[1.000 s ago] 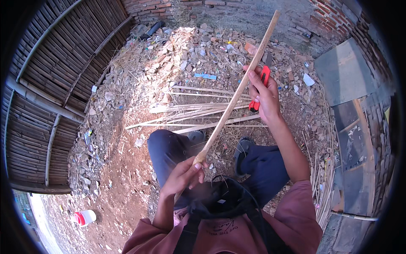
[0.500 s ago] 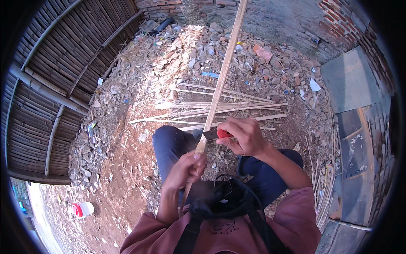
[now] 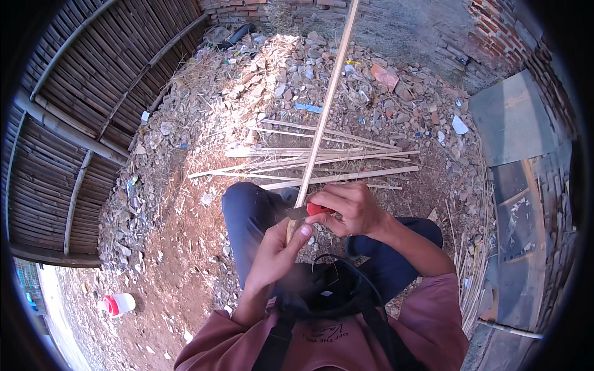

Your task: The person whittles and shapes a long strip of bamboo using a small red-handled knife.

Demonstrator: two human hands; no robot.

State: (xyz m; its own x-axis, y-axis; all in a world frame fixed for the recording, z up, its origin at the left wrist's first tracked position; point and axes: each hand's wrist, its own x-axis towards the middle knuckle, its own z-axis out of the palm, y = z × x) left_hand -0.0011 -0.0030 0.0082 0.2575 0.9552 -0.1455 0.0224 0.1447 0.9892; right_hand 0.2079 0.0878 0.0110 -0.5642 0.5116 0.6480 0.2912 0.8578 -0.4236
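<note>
A long, pale bamboo strip (image 3: 326,111) slants from my lap up past the rubble. My left hand (image 3: 275,255) is closed around its lower part, thumb on top. In my right hand (image 3: 349,209) is a knife (image 3: 297,213) with a red handle and a dark blade. The blade lies across the strip just above my left fingers and appears to touch it. Beyond my knees, several cut bamboo strips (image 3: 346,157) lie crossed in a loose pile on the ground. The strip's lowest end is hidden behind my left hand.
Broken brick and stone rubble (image 3: 291,80) slopes up to a brick wall (image 3: 408,31). A bamboo-slat wall (image 3: 68,130) stands on the left, flat panels (image 3: 513,117) on the right. A white container with a red lid (image 3: 117,305) is at lower left. Thin sticks (image 3: 473,278) lie at right.
The knife and my right hand have moved down the strip toward my left hand. My left hand has turned, its thumb now lying along the strip. The strip's angle has shifted slightly.
</note>
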